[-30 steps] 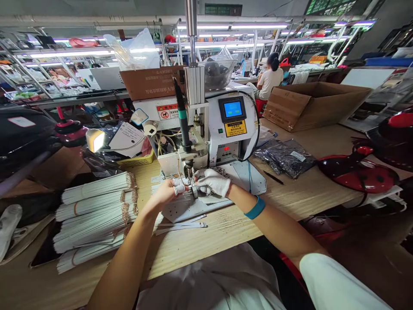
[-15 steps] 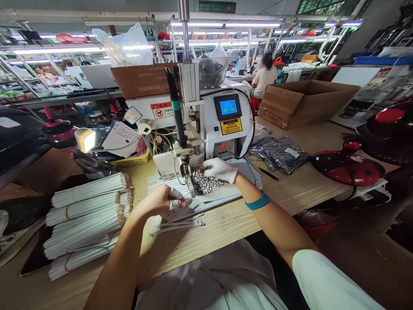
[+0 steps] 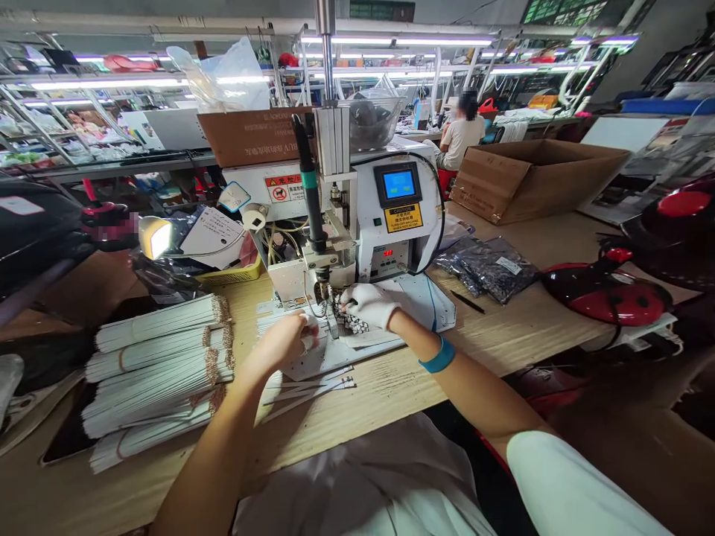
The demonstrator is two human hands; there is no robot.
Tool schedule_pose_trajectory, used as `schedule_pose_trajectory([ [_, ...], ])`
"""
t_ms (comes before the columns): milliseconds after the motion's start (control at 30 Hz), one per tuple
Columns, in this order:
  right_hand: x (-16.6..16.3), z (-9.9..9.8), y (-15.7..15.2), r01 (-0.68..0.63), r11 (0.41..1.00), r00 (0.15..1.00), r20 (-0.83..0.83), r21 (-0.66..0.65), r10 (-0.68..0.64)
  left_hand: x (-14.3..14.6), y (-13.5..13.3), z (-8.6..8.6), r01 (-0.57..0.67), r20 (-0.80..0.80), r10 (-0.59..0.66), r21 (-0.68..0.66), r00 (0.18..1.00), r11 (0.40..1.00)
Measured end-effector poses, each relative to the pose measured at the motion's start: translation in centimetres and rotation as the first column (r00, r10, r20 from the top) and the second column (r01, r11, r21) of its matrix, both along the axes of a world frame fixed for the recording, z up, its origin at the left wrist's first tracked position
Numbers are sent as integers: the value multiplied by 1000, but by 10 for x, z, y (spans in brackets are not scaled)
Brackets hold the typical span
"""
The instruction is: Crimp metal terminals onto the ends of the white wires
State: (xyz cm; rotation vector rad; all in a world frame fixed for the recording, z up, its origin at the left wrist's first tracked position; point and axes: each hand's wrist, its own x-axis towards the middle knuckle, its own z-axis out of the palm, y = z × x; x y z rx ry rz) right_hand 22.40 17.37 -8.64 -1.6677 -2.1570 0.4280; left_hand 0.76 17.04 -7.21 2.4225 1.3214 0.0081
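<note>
My right hand (image 3: 369, 305), in a white glove, rests on a black-and-white speckled bundle (image 3: 354, 323) right by the head of a white benchtop machine (image 3: 396, 216). My left hand (image 3: 282, 344) is curled over a white perforated plate (image 3: 329, 356) just left of that head, with a white finger cover showing. Its fingers hide whatever they may hold. Thin white strips (image 3: 287, 321) lie under it. An upright soldering iron (image 3: 311, 186) with a green band stands on the machine. Its tip is close to my hands.
Bundled white strips with copper ends (image 3: 156, 365) lie on the wooden bench to my left. Loose strips (image 3: 307, 391) sit in front of the plate. To the right lie a black bag (image 3: 485, 268) and a red-and-black object (image 3: 608, 298). A co-worker (image 3: 461, 134) sits beyond a cardboard box (image 3: 530, 179).
My right hand has moved left and down over the speckled bundle, toward the machine's head. My left hand has moved up and right, back over the strips by the plate.
</note>
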Motion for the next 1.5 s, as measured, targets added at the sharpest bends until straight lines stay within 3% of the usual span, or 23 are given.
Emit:
schedule_pose_trajectory([
  [67, 0, 2, -2, 21, 999, 998, -61, 37, -19, 1, -3, 3, 14, -26, -14, 20, 1000, 1000],
  [133, 2, 3, -2, 26, 999, 975, -222, 42, -16, 2, -7, 6, 4, -60, -1, 48, 998, 999],
  [233, 3, 4, -3, -2, 991, 858, -510, -133, -67, 3, -8, 7, -44, -98, 53, 93, 994, 995],
  [333, 4, 4, -3, -85, 959, 716, -686, -270, -130, 2, -4, 5, -96, -85, 102, 72, 991, 993],
  [500, 2, 3, -6, -249, 895, 570, -803, -371, -175, -4, 4, 6, 18, 229, 4, -96, 973, 995],
  [600, -2, 2, -9, -346, 841, 509, -836, -416, -204, -7, 5, 6, 50, 424, 50, -221, 904, 974],
  [733, -8, 1, -11, -360, 825, 499, -837, -435, -224, -6, 5, 2, 21, 535, 187, -358, 824, 933],
  [900, -11, -2, -10, -350, 837, 477, -849, -419, -226, -2, 6, -1, -38, 545, 281, -414, 790, 909],
  [1500, -15, 1, -13, -334, 841, 452, -856, -425, -252, 6, 6, -3, -34, 562, 282, -411, 778, 911],
])
